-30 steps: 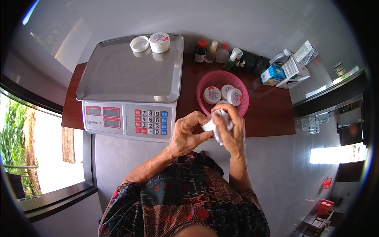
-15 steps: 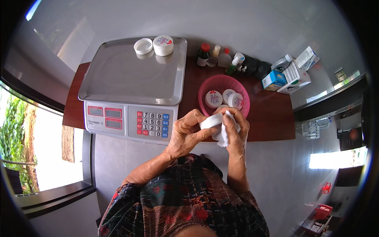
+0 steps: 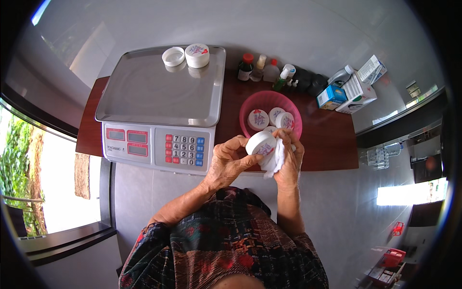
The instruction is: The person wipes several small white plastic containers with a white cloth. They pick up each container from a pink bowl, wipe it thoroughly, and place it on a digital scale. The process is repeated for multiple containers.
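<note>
Between the thumb and fingers of my left hand [image 3: 232,159] is a round white screw cap [image 3: 260,143] with a ribbed side. Its printed top is tilted toward me. A white cloth [image 3: 275,163] is bunched in my right hand [image 3: 289,161] and lies against the cap's right edge. Just beyond both hands stands a pink bowl [image 3: 247,106] with several white printed caps [image 3: 258,119] in it. My right fingers hide part of its near rim.
A digital scale [image 3: 156,94] with a metal tray stands on the left of the dark red table [image 3: 327,149]. Two white caps [image 3: 197,56] sit at the tray's far edge. Small bottles [image 3: 246,67] line the wall, and boxes [image 3: 332,97] stand at the far right.
The cap has turned in my left hand, so its printed top now faces up toward me. The cloth has shifted slightly along its right edge. The view has moved a little.
</note>
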Demonstrator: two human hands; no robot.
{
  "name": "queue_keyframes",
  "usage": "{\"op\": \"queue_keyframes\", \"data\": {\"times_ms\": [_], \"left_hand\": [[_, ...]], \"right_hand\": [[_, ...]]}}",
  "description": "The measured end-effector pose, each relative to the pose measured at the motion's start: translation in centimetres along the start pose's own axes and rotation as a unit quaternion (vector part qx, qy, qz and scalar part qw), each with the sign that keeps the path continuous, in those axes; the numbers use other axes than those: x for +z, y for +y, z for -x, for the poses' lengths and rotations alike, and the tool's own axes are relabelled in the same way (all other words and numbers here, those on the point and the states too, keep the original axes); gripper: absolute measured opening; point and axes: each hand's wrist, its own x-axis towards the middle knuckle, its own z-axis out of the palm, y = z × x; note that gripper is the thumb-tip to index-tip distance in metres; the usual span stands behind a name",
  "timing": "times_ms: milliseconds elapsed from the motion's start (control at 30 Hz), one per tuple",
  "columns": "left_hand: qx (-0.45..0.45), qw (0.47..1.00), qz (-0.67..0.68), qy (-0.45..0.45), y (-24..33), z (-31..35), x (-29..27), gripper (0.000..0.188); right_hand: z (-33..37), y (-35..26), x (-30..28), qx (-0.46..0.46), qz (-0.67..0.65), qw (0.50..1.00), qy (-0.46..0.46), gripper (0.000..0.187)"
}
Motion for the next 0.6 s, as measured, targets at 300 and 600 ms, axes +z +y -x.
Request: {"op": "queue_keyframes", "data": {"times_ms": [300, 600], "left_hand": [[0.179, 0.929, -0.322, 0.026, 0.0, 0.4, 0.2, 0.018], [0.066, 0.994, -0.077, -0.036, 0.3, 1.4, -0.3, 0.019]], "right_hand": [[2.8, -3.5, 4.6, -0.378, 0.493, 0.781, -0.058, 0.031], [0.0, -2.9, 2.3, -0.035, 0.120, 0.982, -0.143, 0.024]]}}
